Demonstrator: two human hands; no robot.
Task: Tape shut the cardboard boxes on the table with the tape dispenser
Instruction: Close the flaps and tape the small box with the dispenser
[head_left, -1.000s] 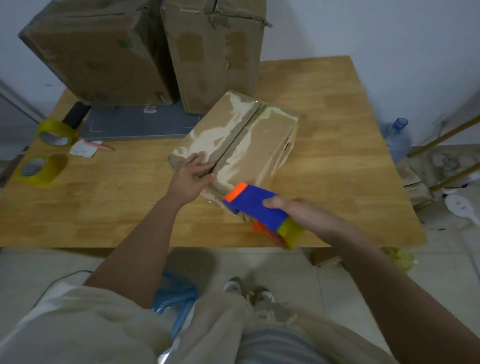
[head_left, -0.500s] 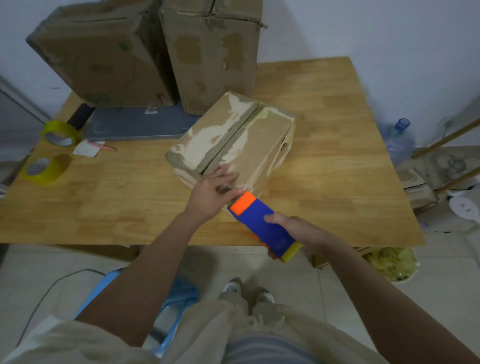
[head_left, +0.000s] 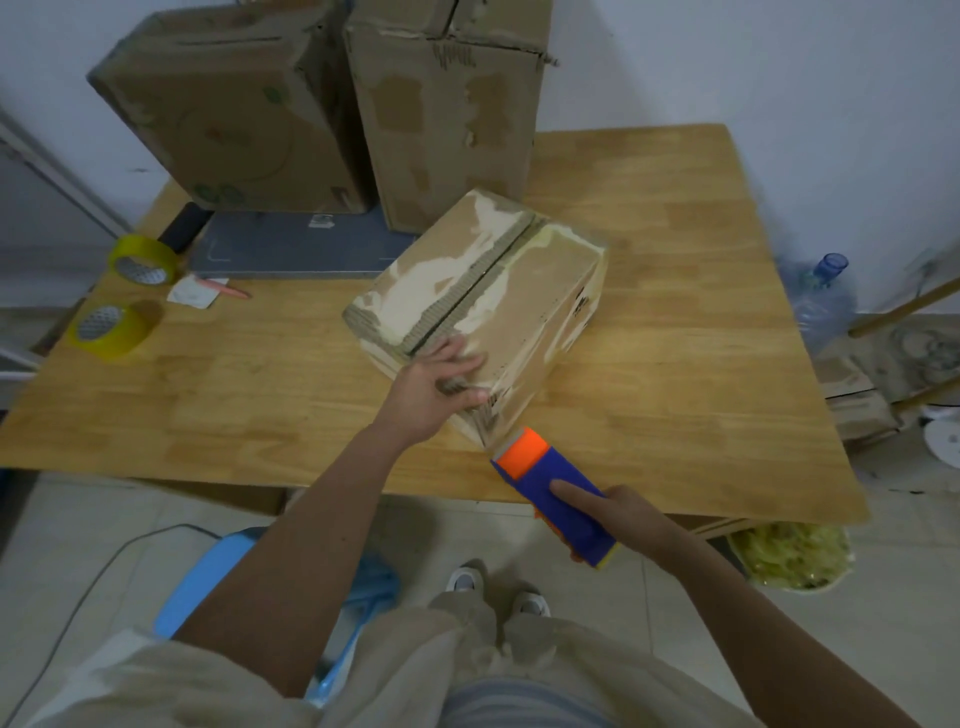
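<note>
A worn cardboard box (head_left: 519, 291) lies at an angle in the middle of the wooden table (head_left: 675, 332), its top flaps meeting in a seam. My left hand (head_left: 434, 382) presses flat on the near corner of the box top, fingers spread. My right hand (head_left: 618, 514) grips a blue and orange tape dispenser (head_left: 550, 493), index finger laid along its top. The dispenser's orange end touches the low near corner of the box. Two bigger cardboard boxes (head_left: 234, 109) (head_left: 452, 114) stand at the back of the table.
Two yellow tape rolls (head_left: 143, 260) (head_left: 111, 330) lie at the table's left end, by a pink pen (head_left: 228, 290) on a paper scrap. A grey flat board (head_left: 296, 247) lies under the back boxes. A blue stool (head_left: 208, 587) and a water bottle (head_left: 823, 286) are on the floor.
My left hand slid from the box's left part to its near corner. The dispenser dropped lower and toward me, its orange end now at the box's low near corner.
</note>
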